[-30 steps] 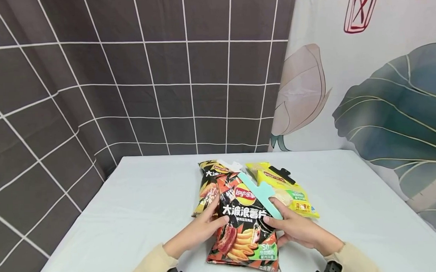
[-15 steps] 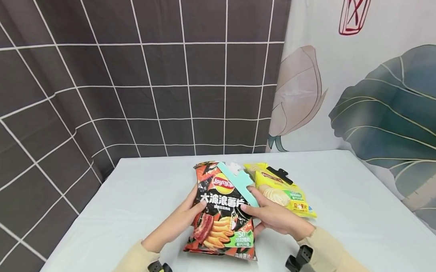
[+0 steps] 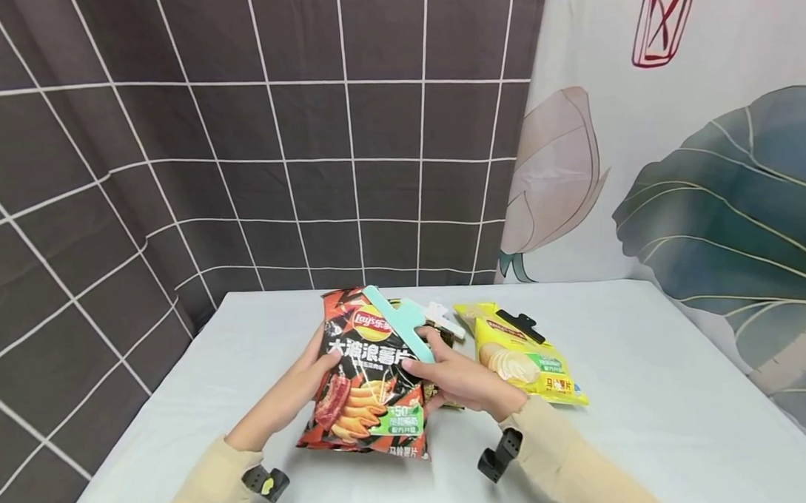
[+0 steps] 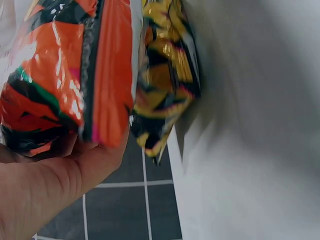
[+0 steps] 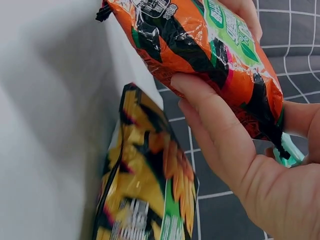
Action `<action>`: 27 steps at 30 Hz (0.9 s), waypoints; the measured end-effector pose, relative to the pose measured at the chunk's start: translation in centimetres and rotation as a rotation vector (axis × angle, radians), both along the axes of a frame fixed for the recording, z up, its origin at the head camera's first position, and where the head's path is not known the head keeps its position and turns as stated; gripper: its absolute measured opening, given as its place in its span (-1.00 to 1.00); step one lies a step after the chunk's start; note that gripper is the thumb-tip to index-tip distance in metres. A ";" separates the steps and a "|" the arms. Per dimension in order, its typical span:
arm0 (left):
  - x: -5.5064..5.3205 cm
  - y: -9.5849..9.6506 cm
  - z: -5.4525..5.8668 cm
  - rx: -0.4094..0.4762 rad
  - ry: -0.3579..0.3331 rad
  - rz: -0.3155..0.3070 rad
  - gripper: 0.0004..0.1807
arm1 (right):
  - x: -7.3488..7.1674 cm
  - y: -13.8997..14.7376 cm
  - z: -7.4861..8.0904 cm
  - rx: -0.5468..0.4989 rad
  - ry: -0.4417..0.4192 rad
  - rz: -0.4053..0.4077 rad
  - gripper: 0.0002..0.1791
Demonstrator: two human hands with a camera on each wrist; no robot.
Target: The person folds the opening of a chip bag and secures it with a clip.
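Observation:
In the head view, both hands hold a red-and-black Lay's potato chip bag point(image 3: 364, 379), clear of the table and tilted. A light-blue sealing clip point(image 3: 402, 322) runs slantwise across its upper right corner. My left hand point(image 3: 307, 373) grips its left side, thumb on the front. At its right side is my right hand point(image 3: 463, 375), thumb on the front near the clip and fingers against the back, as the right wrist view shows. Behind the held bag lies a black-and-gold chip bag point(image 5: 150, 175), mostly hidden in the head view, with a white clip point(image 3: 442, 320).
A yellow chip bag point(image 3: 530, 362) with a black clip point(image 3: 522, 325) lies on the white table point(image 3: 647, 376), right of my right hand. Dark gridded cloth point(image 3: 305, 122) hangs behind and at the left. A flower-printed curtain point(image 3: 639, 139) hangs at the back right.
Both hands have carried the red-and-black bag leftward and a little farther away. It now covers the left part of the black-and-gold bag, whose right edge shows. The yellow bag stays put.

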State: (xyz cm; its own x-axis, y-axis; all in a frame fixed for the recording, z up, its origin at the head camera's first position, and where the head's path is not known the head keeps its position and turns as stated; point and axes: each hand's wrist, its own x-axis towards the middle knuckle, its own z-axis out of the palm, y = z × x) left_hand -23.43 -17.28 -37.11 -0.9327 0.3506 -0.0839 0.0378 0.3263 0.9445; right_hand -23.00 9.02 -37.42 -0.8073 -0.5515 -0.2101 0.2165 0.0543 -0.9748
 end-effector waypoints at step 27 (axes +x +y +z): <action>-3.6 -7.2 -0.8 -0.142 -0.003 0.279 -0.33 | -2.9 -10.5 -1.5 0.073 0.109 -0.278 0.08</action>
State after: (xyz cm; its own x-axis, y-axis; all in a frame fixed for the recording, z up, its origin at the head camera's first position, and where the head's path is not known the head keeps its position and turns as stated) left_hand -27.01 -24.48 -37.93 -0.9910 0.0660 -0.1167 -0.0745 0.4528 0.8885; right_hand -25.93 -1.52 -38.89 -0.9450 -0.2934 -0.1448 0.1271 0.0787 -0.9888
